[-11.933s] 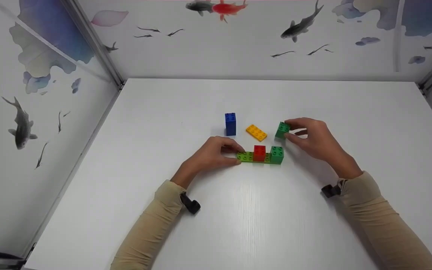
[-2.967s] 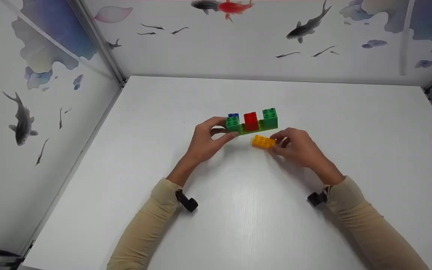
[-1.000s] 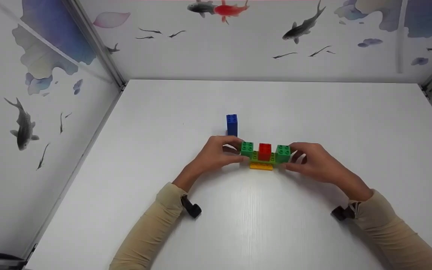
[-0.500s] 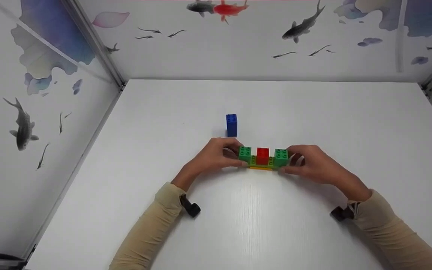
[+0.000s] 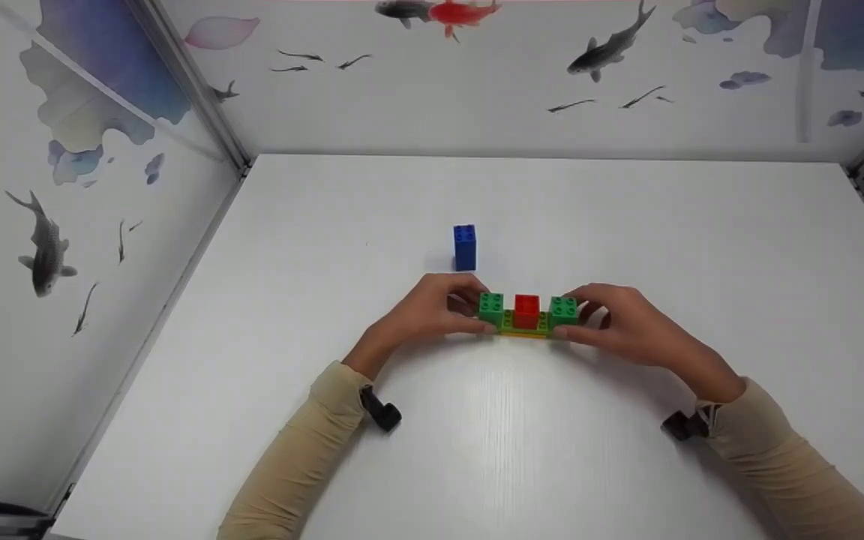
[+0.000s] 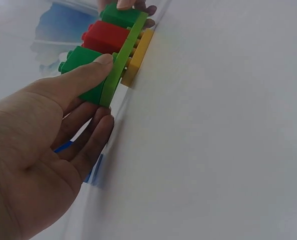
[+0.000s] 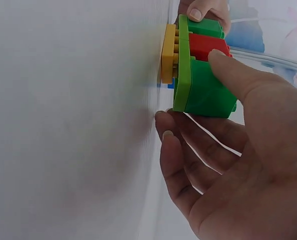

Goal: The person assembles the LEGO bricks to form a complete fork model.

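Observation:
In the head view, my left hand (image 5: 424, 309) pinches the left green brick (image 5: 490, 309) of a toy-brick build, and my right hand (image 5: 631, 322) pinches the right green brick (image 5: 563, 311). Between them a red brick (image 5: 526, 311) stands on the same long lime-green plate (image 6: 122, 60). Beneath the middle of that plate lies a yellow plate (image 7: 167, 55), down at the table. Both wrist views show yellow studs in the gap between the two plates. Each thumb presses the near side of its green brick, with the fingers behind and below.
A tall blue brick (image 5: 465, 249) stands upright on the white table (image 5: 327, 225), just behind my left fingers. White panels printed with fish (image 5: 604, 52) border the table at the back and left.
Earlier, my right hand held a loose green brick, then the yellow plate, while my left held the build. Since then, both hands have brought the build down over the yellow plate.

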{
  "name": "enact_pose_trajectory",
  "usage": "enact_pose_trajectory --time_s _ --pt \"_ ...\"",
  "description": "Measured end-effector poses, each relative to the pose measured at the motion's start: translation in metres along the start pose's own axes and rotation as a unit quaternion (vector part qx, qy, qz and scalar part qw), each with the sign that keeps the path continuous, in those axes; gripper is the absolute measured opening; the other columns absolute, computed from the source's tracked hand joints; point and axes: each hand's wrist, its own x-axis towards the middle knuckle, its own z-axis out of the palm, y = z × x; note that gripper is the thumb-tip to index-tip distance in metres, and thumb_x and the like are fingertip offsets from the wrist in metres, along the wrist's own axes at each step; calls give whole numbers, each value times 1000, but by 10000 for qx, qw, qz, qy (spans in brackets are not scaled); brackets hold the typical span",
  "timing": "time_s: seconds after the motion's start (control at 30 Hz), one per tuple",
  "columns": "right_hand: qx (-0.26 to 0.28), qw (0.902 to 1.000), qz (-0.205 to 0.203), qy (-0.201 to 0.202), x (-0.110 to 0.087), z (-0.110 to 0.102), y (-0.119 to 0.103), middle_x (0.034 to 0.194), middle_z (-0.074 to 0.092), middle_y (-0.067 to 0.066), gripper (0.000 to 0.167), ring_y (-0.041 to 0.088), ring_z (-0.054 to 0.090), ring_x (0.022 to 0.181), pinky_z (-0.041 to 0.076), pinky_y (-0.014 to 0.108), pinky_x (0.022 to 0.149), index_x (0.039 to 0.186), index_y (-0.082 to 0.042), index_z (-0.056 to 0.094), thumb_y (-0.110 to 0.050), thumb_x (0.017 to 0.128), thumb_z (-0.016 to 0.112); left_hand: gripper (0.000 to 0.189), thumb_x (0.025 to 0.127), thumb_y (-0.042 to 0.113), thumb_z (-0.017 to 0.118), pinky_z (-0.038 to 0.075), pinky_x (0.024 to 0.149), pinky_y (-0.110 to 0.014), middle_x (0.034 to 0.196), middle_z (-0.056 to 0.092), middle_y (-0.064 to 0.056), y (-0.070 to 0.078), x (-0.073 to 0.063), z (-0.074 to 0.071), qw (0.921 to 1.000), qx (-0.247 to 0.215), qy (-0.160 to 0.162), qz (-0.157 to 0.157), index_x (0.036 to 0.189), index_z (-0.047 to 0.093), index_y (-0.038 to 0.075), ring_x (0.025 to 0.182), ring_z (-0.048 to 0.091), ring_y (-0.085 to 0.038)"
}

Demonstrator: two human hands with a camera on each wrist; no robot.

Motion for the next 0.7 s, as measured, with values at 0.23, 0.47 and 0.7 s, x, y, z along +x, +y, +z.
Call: enact_pose_trajectory --time_s 0.23,0.47,0.7 --pt "-48 9999 -36 89 0 -1 0 110 79 0 36 20 71 100 60 26 77 125 -11 77 -21 93 88 36 87 31 94 63 97 -26 111 77 5 1 0 0 10000 -11 -21 42 116 74 21 102 74 -11" --pt "-109 9999 33 55 -1 -2 -1 110 79 1 35 20 72 100 60 26 78 124 -10 77 -17 92 89 34 86 24 95 63 96 -25 109 77 4 2 0 1 9999 -49 -77 54 109 72 19 100 75 -11" --pt "-124 9998 129 -15 -1 -3 -2 113 79 2 38 21 74 100 60 27 79 127 -10 77 -18 92 89 34 85 23 95 63 97 -26 109 77 4 2 1 1 9999 -51 -80 57 108 71 18 100 75 -11"
